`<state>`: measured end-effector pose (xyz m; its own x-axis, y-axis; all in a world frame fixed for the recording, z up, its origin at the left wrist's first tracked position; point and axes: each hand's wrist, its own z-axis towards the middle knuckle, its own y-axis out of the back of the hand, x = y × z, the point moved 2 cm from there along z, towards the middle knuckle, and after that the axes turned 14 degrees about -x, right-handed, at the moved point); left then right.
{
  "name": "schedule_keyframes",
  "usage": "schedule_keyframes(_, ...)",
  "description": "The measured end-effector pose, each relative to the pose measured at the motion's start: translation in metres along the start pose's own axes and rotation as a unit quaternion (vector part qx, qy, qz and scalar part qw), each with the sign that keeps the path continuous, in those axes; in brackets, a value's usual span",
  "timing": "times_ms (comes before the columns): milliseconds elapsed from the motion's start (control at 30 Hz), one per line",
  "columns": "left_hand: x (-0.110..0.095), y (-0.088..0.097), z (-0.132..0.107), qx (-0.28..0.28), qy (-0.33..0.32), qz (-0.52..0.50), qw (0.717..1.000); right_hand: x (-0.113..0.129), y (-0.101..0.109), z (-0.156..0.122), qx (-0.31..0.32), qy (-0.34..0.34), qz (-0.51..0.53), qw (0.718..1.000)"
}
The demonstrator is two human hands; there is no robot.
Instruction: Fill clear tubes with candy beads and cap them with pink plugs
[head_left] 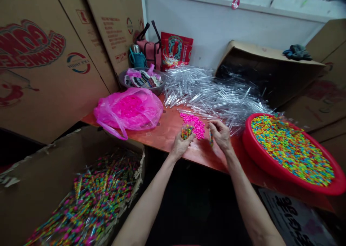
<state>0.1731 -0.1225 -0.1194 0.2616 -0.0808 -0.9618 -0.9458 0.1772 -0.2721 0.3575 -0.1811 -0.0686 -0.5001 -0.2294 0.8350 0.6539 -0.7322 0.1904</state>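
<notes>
My left hand grips a small bunch of clear plastic tubes packed with multicoloured candy-like beads. My right hand pinches a single filled tube between its fingers. Just beyond both hands, a loose pile of hot-pink beads lies on the orange-red table. A large heap of empty clear tubes spreads behind them. To the right, a red plastic basin brims with multicoloured beads. Filled tubes lie in bulk in an open cardboard box at lower left.
A pink plastic bag of pink beads and a metal bowl stand at the table's back left. Behind them are a red printed bag and other bags. Large cardboard sheets line the left side, and a dark open carton stands at the right.
</notes>
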Motion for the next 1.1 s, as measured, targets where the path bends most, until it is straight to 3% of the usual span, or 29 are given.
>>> schedule_keyframes(100,0.001,0.001,0.0,0.003,0.0,0.014,1.0,-0.01,0.03,0.011,0.078,0.04,-0.106,0.991)
schedule_keyframes(167,0.001,0.001,0.0,0.002,0.005,0.012,1.0,-0.014,0.036,0.007,0.104,0.098,-0.15,0.978)
schedule_keyframes(267,-0.001,0.0,-0.001,0.002,0.011,0.001,1.0,-0.019,0.023,-0.007,0.156,0.155,-0.173,0.96)
schedule_keyframes(367,-0.001,-0.001,-0.001,0.004,0.012,-0.006,1.0,-0.023,0.005,-0.02,0.21,0.151,-0.139,0.956)
schedule_keyframes(467,0.001,-0.001,0.0,0.007,0.013,-0.008,1.0,-0.023,-0.002,-0.021,0.181,0.104,-0.089,0.974)
schedule_keyframes(567,0.003,-0.001,0.0,0.013,0.018,-0.005,1.0,-0.016,-0.008,-0.01,0.108,-0.018,-0.015,0.994)
schedule_keyframes(700,-0.001,-0.002,-0.002,0.015,0.002,-0.004,1.0,0.004,-0.031,0.009,0.046,-0.151,0.112,0.981)
schedule_keyframes(867,-0.006,-0.002,-0.002,0.008,-0.018,-0.014,1.0,0.025,-0.056,0.019,0.058,-0.163,0.147,0.974)
schedule_keyframes(1100,-0.003,-0.002,0.0,0.011,-0.033,-0.006,0.999,0.028,-0.046,0.006,0.063,-0.1,0.126,0.985)
